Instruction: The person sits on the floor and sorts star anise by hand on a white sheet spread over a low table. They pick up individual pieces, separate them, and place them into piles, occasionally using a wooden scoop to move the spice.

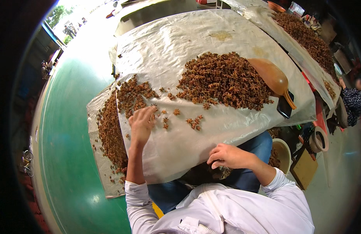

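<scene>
A plastic sheet covers the table before me, and loose star anise lies on it. My left hand is over the sheet's left part, fingers bent, beside a spread of star anise. Some pieces show right at its fingertips; whether it grips any is hidden. My right hand hovers at the table's near edge above my lap, thumb and fingers apart, with nothing visible in it. Between the hands and the large heap of star anise lie a few single pieces.
An orange plastic scoop leans on the heap's right side, over a black smartphone. More star anise lies on a lower sheet at left. At right are a pale tub, another covered table with star anise and a person.
</scene>
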`<action>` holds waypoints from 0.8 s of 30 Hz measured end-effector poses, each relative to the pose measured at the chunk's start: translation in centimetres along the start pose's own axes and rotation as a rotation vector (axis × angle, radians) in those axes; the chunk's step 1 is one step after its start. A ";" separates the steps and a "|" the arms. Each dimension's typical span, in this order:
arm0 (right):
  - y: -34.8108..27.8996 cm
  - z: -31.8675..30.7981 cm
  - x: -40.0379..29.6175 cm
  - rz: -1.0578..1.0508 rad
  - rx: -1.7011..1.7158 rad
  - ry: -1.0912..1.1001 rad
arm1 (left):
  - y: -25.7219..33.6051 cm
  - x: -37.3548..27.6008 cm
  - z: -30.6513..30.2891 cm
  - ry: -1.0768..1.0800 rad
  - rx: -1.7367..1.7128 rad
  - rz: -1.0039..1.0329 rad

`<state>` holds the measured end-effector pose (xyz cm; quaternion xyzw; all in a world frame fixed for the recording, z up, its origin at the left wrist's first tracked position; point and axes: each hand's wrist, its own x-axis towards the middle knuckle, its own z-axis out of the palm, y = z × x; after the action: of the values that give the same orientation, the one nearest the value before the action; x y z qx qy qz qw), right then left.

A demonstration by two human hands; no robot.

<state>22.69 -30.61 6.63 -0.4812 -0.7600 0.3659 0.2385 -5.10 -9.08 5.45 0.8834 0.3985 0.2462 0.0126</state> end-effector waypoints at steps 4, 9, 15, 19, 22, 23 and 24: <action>3.4 -2.0 3.4 0.235 -0.301 0.533 | -6.2 -0.8 2.5 0.099 0.079 -0.372; 9.6 -0.1 10.3 0.274 -0.740 0.611 | -7.7 0.1 4.7 0.043 -0.062 -0.439; 4.4 2.3 12.4 0.080 -0.451 0.543 | -9.9 -0.2 3.6 -0.098 -0.227 -0.493; 9.3 -3.9 12.5 0.420 -0.744 0.788 | -9.1 0.1 3.2 -0.059 -0.290 -0.454; 9.8 -4.9 13.4 0.416 -0.876 0.756 | -8.8 -0.4 2.8 0.002 -0.303 -0.487; 9.6 -4.7 13.8 0.359 -0.772 0.737 | -8.8 -0.6 2.9 0.027 -0.298 -0.508; 8.8 -4.0 14.0 0.300 -0.664 0.708 | -9.0 -1.1 3.4 0.166 -0.436 -0.449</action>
<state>24.50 -14.23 2.28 -0.7295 -0.6303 -0.0510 0.2605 -10.50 -3.12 0.04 0.7268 0.5211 0.3878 0.2231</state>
